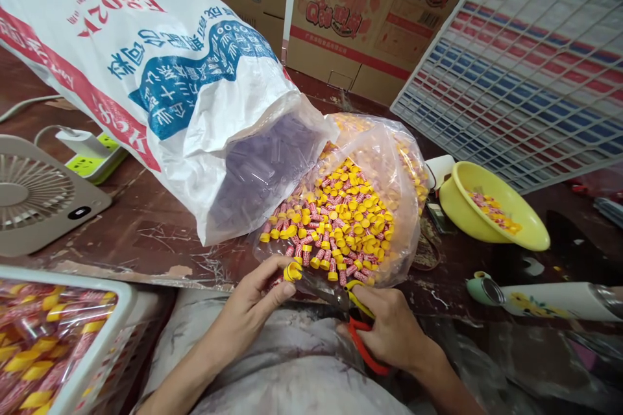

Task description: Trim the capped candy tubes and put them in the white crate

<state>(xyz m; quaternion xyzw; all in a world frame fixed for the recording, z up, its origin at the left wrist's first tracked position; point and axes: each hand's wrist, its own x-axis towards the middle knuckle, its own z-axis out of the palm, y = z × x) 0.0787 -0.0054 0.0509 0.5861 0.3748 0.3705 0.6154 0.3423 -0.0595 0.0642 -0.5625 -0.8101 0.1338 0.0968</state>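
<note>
In the head view, my left hand point(257, 298) is closed around a small bottle with a yellow cap point(293, 271); my fingers cover most of its body. My right hand point(396, 324) grips scissors point(361, 324) with red and yellow handles. Their blades point left toward the bottle's cap, and I cannot tell whether they touch it. Just beyond both hands, a clear plastic bag point(406, 233) lies spread, with a heap of small red-and-white bottles with yellow caps point(353, 207) at its mouth. Beside it, a large white woven sack point(248, 104) gapes, holding clear plastic pieces point(272, 162).
A white basket point(131, 311) of filled clear tubes stands at lower left, below a small fan point(39, 194) and power strip point(104, 159). On the right are a yellow bowl point(452, 198), a thermos flask point(545, 300) and a white wire rack point(467, 6). Cardboard boxes point(370, 71) stand behind.
</note>
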